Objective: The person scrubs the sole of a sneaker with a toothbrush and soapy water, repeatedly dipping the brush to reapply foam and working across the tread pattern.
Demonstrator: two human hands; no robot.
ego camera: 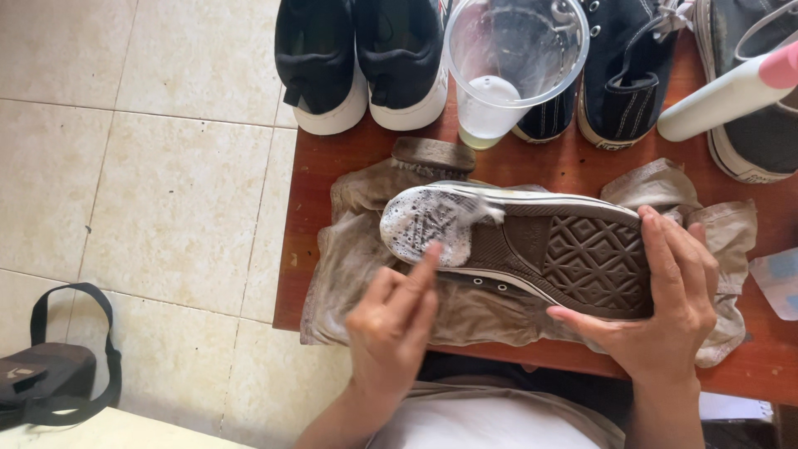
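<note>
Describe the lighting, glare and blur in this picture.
Head view: bright daylight on the floor tiles; soft glare on the plastic cup; left hand and the brush tip over the foamy sole smear with motion blur; right hand stays sharp.

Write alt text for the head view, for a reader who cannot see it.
A sneaker lies sole-up on a dirty cloth on a red-brown table; the right hand grips its heel while the left hand touches the soapy toe. Behind stand a plastic cup and other shoes.
</note>
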